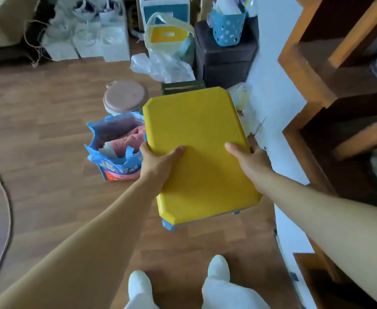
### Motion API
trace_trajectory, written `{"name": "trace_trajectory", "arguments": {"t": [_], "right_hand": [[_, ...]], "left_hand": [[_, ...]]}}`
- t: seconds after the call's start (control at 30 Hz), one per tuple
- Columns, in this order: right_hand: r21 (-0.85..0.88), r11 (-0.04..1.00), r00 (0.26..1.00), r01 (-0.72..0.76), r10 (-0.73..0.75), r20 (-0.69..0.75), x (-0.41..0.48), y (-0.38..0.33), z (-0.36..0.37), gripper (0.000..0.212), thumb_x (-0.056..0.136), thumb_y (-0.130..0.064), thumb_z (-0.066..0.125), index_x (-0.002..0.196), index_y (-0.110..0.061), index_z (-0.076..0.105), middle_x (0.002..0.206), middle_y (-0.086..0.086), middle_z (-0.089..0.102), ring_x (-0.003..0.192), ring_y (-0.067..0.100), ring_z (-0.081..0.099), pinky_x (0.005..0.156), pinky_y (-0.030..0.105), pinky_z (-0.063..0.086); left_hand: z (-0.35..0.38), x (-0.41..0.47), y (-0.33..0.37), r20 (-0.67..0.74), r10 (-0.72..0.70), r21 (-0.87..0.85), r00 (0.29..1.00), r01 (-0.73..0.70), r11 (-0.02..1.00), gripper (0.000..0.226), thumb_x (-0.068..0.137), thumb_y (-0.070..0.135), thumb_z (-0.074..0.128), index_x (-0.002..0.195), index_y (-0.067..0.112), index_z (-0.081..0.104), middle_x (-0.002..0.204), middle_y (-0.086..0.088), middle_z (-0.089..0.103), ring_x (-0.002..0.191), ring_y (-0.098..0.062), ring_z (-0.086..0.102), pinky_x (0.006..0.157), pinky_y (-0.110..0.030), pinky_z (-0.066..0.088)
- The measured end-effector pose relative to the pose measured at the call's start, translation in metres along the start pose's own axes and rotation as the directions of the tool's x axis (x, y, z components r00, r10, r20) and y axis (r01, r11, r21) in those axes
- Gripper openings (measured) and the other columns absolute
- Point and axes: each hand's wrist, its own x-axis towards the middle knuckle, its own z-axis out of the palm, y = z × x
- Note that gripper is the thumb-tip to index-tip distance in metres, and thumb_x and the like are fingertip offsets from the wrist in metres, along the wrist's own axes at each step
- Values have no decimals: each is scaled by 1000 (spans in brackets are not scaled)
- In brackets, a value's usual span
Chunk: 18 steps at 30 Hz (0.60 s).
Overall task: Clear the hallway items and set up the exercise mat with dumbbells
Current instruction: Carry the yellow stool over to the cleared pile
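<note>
Both hands — left (158,162) and right (248,158) — grip the yellow stool (199,148) by its side edges, one each side, so it stays level above the floor (49,130).

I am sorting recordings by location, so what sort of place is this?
Probably a lived-in home, a hallway or living room: white bags lined up at the back, a blue bag of clothes on the wood-look floor, and a dark wooden shelf unit. The left hand and right hand grip a yellow-topped item.
</note>
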Motion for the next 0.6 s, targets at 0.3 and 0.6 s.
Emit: {"name": "trace_trajectory", "arguments": {"t": [0.3, 0.6], "right_hand": [[-11, 993, 993, -121, 121, -12, 135, 116, 87, 102, 48, -79, 68, 125, -14, 52, 118, 8, 61, 102, 32, 61, 92, 49, 49], [-15, 996, 996, -92, 92, -3, 245, 187, 148, 96, 62, -72, 68, 133, -11, 47, 127, 10, 56, 108, 35, 57, 90, 48, 48]], "left_hand": [[46, 143, -129, 110, -175, 105, 978, 163, 981, 93, 72, 42, 78, 140, 21, 18, 131, -8, 45, 105, -27, 49, 93, -43, 42], [80, 252, -213, 134, -115, 172, 984, 91, 981, 93, 76, 41, 74, 144, 22, 14, 135, -8, 43, 117, -31, 49, 94, -43, 41]]}}
